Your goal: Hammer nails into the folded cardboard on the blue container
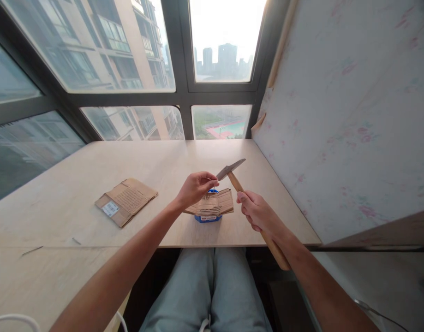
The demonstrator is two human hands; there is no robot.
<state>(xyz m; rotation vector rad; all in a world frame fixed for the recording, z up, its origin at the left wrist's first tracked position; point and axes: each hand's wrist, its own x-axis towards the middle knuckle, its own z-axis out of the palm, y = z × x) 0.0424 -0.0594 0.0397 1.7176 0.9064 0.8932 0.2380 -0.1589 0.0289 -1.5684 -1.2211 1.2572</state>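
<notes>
My right hand (258, 212) is wrapped round the wooden handle of a hammer (235, 181). The hammer's metal head is raised, its left end close to the fingertips of my left hand (198, 186). Those fingers pinch a thin nail (214, 188), which points down at a stack of folded cardboard (223, 202). A row of several thin nails (206, 196) stands up from the cardboard, partly covered by my left hand. Under the stack sits a blue object (207, 219), mostly hidden, with a label on its front.
A flattened brown cardboard packet (128, 200) with a white label lies to the left on the pale tabletop (177, 159). Two thin metal pieces (32, 250) lie near the left front. A white cable (16, 317) is at lower left. Windows rise behind; a papered wall (350, 120) borders the right.
</notes>
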